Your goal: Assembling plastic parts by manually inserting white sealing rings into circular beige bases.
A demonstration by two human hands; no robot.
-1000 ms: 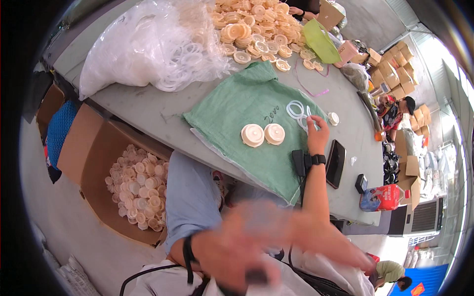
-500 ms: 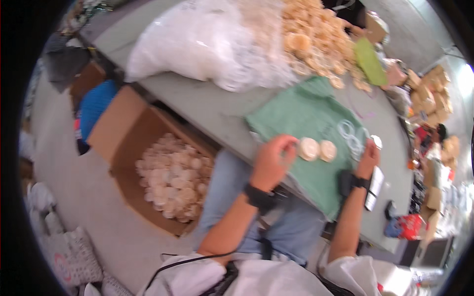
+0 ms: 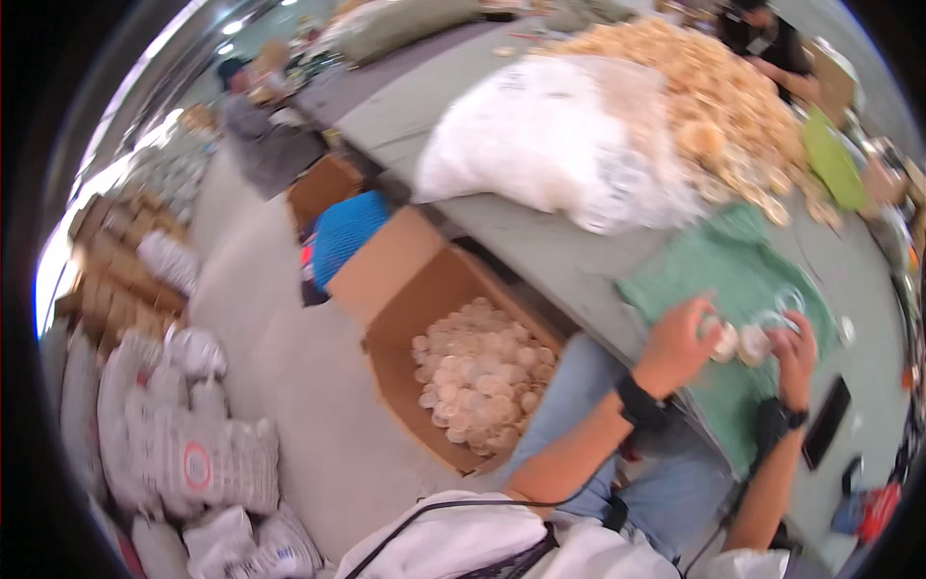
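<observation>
Currently, the left grip is held with half-curled fingers at the edge of the left cream cap; whether that cap is grasped cannot be told through the blur. The right cream cap is met on its right by the bent fingers of the right grip; whether anything is pinched there cannot be told either. Both caps are set close together on the green cloth, between the grips. Clear rings are seen just above the right fingers. Room for moving is offered by the stretch of cloth above the caps. At the cloth's lower left, the near edge of the grey tabletop is reached, crossed by the left wrist. The cloth's right side is flanked by a small pale disc and a dark phone. Farther left, a strip of tabletop is bounded by that edge and a white plastic bag, beside which peach-coloured caps are heaped. Below the edge, pale caps are held in a cardboard box.
</observation>
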